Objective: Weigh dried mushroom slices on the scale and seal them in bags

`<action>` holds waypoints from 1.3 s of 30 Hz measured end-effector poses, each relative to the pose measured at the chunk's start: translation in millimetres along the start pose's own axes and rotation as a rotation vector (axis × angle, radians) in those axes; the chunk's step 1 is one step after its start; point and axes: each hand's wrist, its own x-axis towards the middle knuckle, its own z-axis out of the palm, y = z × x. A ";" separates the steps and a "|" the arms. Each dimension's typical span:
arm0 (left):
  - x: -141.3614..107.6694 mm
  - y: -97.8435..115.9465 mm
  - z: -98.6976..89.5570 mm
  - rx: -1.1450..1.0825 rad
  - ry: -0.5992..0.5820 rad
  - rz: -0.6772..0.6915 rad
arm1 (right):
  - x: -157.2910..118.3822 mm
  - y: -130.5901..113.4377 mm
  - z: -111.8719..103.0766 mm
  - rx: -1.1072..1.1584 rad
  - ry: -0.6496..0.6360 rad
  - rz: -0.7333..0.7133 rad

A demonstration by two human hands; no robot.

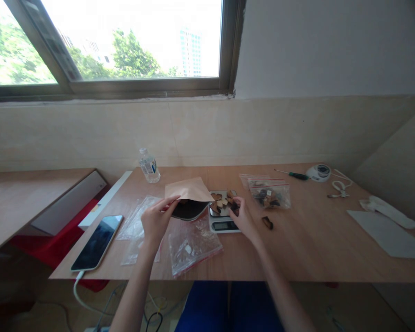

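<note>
My left hand (158,217) is closed on the edge of a brown paper pouch (187,186), whose dark mouth gapes toward me, close to the scale's left side. On a small digital scale (215,227) lie several brown dried slices (220,203), perhaps dried mushroom; their exact kind is unclear. My right hand (240,213) reaches over the scale's right side, its fingers curled at the dark slices there. Whether one is pinched between the fingertips is hard to make out. A single dried slice (267,223) lies on the table right of the scale.
A zip bag of dried slices (270,194) lies behind on the right. Emptied zip bags (195,244) lie in front. A phone (97,243) on a cable and a water bottle (149,166) are left; a screwdriver (298,176), dome camera (318,172) and white sheet (390,235) are right.
</note>
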 end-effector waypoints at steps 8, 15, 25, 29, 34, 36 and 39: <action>0.9 -1.4 0.2 0.009 -0.016 -0.005 | 5.8 -14.1 -8.9 -0.258 -0.083 -0.190; 2.3 -2.9 0.6 -0.006 0.008 -0.015 | -10.7 -6.4 -27.8 -0.205 0.185 -0.178; 5.1 -6.7 2.4 0.061 0.020 -0.034 | -50.9 18.5 -43.4 -0.174 0.251 0.003; 7.5 -16.4 6.4 0.199 0.015 -0.027 | -53.2 15.1 -44.4 -0.172 0.234 0.017; 3.8 -42.4 15.7 0.417 -0.100 -0.041 | -56.6 15.8 -44.8 -0.133 0.227 0.046; -1.2 -52.8 18.7 0.467 -0.116 -0.052 | -57.7 16.5 -44.7 -0.125 0.226 0.062; -8.1 -64.9 21.7 0.507 -0.122 -0.080 | -58.3 18.1 -43.9 -0.125 0.220 0.077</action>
